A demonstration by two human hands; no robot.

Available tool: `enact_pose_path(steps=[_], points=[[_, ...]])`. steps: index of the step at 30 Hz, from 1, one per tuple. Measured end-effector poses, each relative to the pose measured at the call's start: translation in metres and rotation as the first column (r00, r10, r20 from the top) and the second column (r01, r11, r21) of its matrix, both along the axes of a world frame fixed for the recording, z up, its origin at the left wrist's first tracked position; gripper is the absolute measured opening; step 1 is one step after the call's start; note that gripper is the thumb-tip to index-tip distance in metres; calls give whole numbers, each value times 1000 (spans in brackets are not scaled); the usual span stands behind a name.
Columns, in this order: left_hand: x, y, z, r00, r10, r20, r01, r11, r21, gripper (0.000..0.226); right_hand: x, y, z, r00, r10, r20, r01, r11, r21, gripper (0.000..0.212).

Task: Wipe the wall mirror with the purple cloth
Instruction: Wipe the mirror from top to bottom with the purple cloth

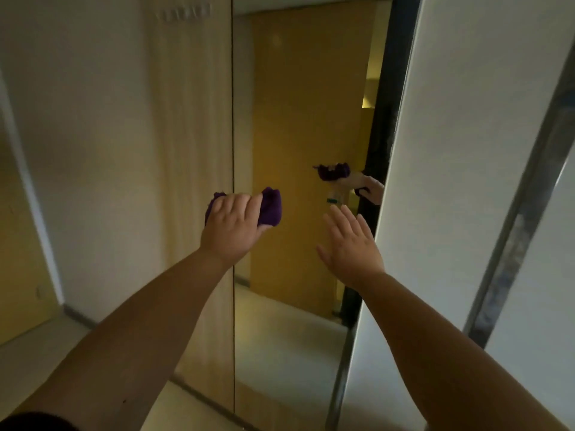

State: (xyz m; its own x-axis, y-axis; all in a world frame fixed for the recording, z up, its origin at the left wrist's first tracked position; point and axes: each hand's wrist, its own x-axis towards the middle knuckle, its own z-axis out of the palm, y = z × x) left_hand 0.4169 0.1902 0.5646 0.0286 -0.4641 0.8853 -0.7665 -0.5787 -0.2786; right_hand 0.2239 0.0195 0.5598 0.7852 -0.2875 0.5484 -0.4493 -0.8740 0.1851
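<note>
**Purple cloth at the mirror's left edge**

Two bare forearms reach up from the bottom of the view, the left one rising from the lower left corner, the right one from the lower right. Beyond them, the left hand is curled into a fist around the purple cloth, which bulges out past the thumb on the right and shows again as a small tuft beyond the knuckles on the left. That fist sits right over the dark vertical line where the pale wood-grain panel meets the wall mirror; whether the cloth presses the glass cannot be told. To its right, the right hand is held flat, fingers straight and slightly spread, empty, near the mirror's right edge and just beside the white panel; contact with the glass is unclear. Farther in, the glass shows an orange-brown surface, pale floor, and a reflection of a hand holding purple fabric. A metal strip runs diagonally across the white surface at far right
</note>
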Motion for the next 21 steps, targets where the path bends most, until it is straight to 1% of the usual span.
enact_pose_path(steps=[4, 9, 14, 18, 20, 21], points=[[28, -10, 35, 998, 12, 63, -8, 998, -61, 63, 34, -12, 34, 998, 23, 62, -17, 996, -90, 70], [66, -44, 56, 992, 26, 122, -11, 992, -126, 63, 72, -42, 64, 995, 43, 95, -26, 984, -175, 70], [110, -90, 78, 985, 50, 164, -23, 987, -160, 63, 117, -91, 100, 985, 61, 160, -31, 982, -189, 69], [148, -117, 111, 983, 51, 175, -13, 977, -212, 60, 151, -124, 140, 982, 61, 178, -13, 965, -262, 68], [163, -127, 130, 989, 51, 137, -17, 970, -242, 60, 165, -134, 162, 977, 61, 204, 1, 957, -290, 74], [170, -131, 139, 990, 56, 128, -23, 968, -249, 61, 172, -138, 171, 975, 67, 212, 0, 955, -298, 83]])
